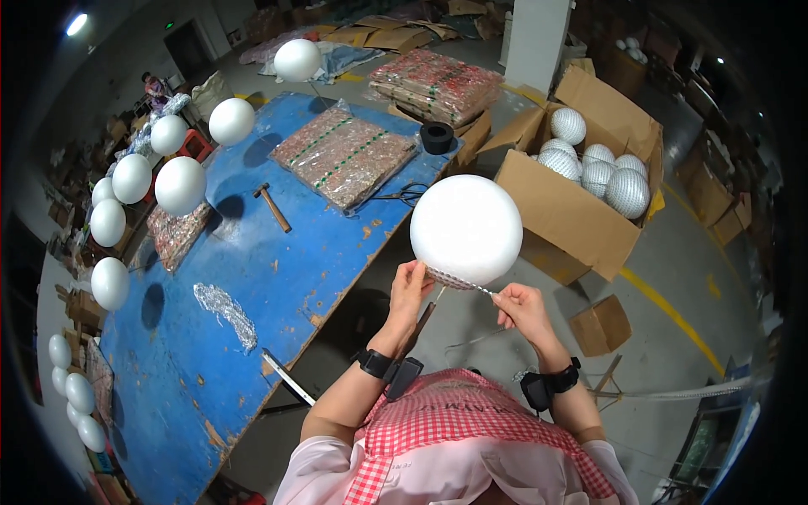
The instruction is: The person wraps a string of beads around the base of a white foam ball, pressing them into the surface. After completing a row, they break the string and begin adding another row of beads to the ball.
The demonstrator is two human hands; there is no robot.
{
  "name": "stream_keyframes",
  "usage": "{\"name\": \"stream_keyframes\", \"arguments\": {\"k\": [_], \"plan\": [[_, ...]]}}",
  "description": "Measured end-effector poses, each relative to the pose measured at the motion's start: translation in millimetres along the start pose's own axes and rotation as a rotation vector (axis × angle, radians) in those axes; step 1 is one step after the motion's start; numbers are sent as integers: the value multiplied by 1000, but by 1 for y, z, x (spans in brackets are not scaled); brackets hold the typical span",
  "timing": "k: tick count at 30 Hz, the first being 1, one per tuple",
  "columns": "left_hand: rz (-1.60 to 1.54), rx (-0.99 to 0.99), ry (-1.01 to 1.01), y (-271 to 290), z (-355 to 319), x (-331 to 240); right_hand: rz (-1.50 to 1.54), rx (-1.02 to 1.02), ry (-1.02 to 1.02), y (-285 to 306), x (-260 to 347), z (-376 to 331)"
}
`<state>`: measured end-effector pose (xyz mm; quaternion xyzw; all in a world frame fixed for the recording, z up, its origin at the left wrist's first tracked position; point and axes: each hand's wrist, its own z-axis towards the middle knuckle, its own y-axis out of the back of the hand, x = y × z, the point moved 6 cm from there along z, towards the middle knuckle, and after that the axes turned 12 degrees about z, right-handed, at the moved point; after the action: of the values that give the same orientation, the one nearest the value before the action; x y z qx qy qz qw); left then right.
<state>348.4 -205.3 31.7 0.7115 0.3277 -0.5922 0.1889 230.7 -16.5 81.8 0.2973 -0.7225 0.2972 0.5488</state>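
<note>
A large smooth white ball (467, 223) stands in front of me, on what looks like a thin stick beneath it. A narrow silvery beaded strip (457, 280) runs along the ball's lower near side. With closed fingertips my left hand (409, 295) presses one part of the strip against the ball's lower left. My right hand (522, 309) pinches the strip just off the ball's lower right, holding it taut between the two hands. Both wrists wear black bands with small boxes. The strip's underside course is hidden by the ball.
A worn blue table (278, 328) at left bears a hammer (273, 208), scissors (402, 195), black tape roll (437, 137), silver bead bundle (225, 316) and a wrapped packet (343, 156). Several white balls (180, 186) stand along its edges. Right, a carton (572, 215) holds covered balls (628, 193).
</note>
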Motion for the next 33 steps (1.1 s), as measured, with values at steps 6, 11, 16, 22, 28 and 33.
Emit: {"name": "stream_keyframes", "arguments": {"k": [6, 11, 16, 22, 28, 33], "plan": [[211, 173, -105, -7, 1, 0, -39, -26, 5, 8, -7, 2], [87, 178, -22, -7, 9, 9, -62, -34, 21, 12, 7, -7], [-132, 3, 123, -10, 4, 11, -11, -128, 67, 38, 6, -14], [71, -18, -66, -12, -5, -7, -500, -38, 287, 35, 43, -42], [112, -57, -68, -17, -9, -14, -27, 244, -48, -3, 38, -61], [-81, -41, 24, -16, 2, 3, -10, 133, 38, 15, 24, -44]]}}
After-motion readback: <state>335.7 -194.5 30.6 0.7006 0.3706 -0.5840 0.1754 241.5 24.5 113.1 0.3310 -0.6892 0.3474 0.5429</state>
